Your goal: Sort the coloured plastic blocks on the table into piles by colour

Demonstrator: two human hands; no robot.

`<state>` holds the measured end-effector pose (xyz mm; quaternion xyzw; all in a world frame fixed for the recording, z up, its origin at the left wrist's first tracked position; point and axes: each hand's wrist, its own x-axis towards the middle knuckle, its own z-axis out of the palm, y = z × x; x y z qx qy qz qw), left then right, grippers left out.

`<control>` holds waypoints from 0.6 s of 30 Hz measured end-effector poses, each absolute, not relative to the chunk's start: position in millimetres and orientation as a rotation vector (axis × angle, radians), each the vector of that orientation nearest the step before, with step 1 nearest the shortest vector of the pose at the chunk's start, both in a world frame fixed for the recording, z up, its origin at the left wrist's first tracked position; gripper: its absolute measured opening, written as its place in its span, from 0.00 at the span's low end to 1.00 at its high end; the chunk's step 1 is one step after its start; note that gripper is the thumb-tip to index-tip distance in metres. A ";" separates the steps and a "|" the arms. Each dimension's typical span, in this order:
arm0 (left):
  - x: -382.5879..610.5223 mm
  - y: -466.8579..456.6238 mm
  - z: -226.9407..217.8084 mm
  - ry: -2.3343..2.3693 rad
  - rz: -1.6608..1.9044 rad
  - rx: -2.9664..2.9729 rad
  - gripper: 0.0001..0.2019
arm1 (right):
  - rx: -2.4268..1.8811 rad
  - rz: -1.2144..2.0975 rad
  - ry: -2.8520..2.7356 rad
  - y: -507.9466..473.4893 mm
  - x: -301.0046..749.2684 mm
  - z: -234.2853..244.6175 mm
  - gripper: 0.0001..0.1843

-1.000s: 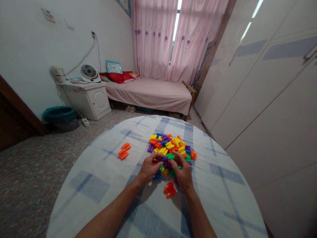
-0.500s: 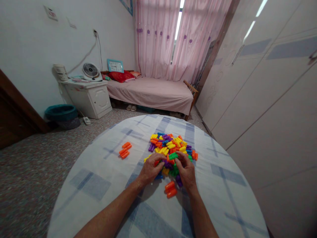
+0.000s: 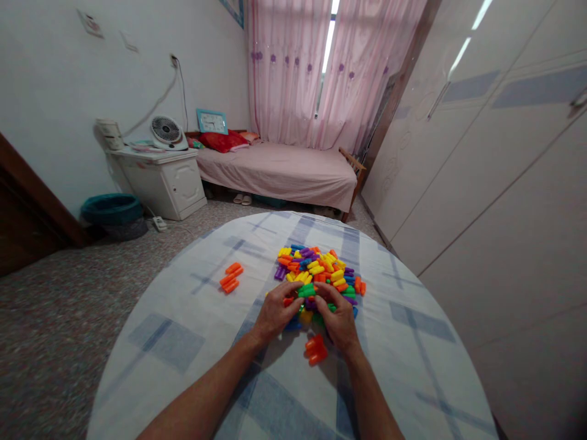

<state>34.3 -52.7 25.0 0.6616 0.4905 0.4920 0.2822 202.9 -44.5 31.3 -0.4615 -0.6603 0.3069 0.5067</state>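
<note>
A heap of small bright plastic pieces (image 3: 316, 269) in yellow, orange, purple, green and blue lies on a round table with a checked cloth (image 3: 183, 330). My left hand (image 3: 275, 311) and my right hand (image 3: 337, 318) rest at the near edge of the heap, fingers curled and pinched together over a green piece (image 3: 306, 289). Two joined orange pieces (image 3: 315, 350) lie just in front of my right wrist. Three orange pieces (image 3: 230, 277) sit apart to the left.
Past the table are a speckled floor, a pink-covered bed (image 3: 279, 171), a white cabinet (image 3: 160, 180) with a small fan, a teal basin (image 3: 110, 209) and pale wardrobe doors (image 3: 481, 159) close on the right.
My hands have shifted slightly over the near edge of the heap, and a green piece now sits between the fingertips of both. The camera view wobbled a little.
</note>
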 end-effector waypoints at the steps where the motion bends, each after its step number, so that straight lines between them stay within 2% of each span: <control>1: 31.2 -51.0 25.5 1.350 1.342 1.786 0.15 | -1.148 0.648 -1.587 -42.6 206.8 29.5 0.16; 4: 16.2 -42.8 24.8 1.508 1.413 1.820 0.15 | -1.279 0.361 -1.484 -34.8 225.6 23.6 0.16; 7: -3.5 -33.0 19.7 1.723 1.436 1.821 0.15 | -1.410 0.231 -1.279 -26.9 250.3 16.3 0.18; 11: -25.8 -24.5 9.7 1.961 1.374 1.818 0.14 | -1.577 0.216 -1.049 -20.4 278.2 0.9 0.20; 18: -36.6 -25.7 6.0 2.122 1.005 1.925 0.14 | -1.717 0.310 -0.985 -17.9 292.1 -16.1 0.21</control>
